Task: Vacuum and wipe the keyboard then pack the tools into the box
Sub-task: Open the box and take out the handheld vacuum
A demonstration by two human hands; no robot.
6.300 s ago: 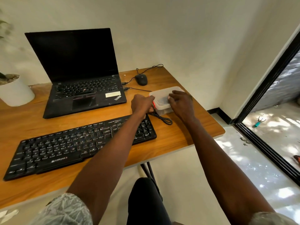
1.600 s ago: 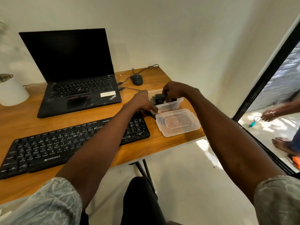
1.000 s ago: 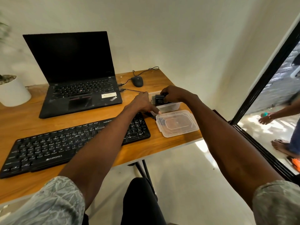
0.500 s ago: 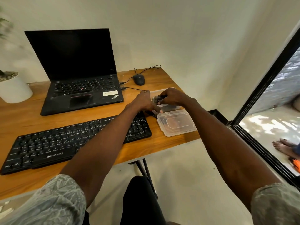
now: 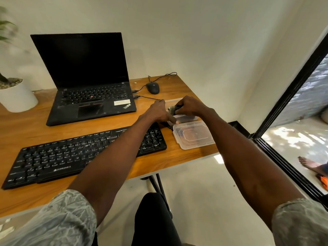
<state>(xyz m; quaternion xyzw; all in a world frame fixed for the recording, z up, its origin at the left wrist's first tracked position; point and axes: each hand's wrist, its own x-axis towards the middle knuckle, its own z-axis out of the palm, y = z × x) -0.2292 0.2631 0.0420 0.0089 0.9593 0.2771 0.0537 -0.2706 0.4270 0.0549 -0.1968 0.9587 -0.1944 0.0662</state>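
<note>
The right hand [image 5: 190, 106] pinches a small dark brush-headed tool [image 5: 172, 109], likely the mini vacuum, just above the clear plastic box [image 5: 184, 118]. The left hand [image 5: 158, 113] rests against the box's near-left side, fingers extended, steadying it. The lid [image 5: 193, 134] lies just in front, beside the keyboard [image 5: 71, 157]. The tool looks light and rigid; best held by its body, not the bristles.
</note>
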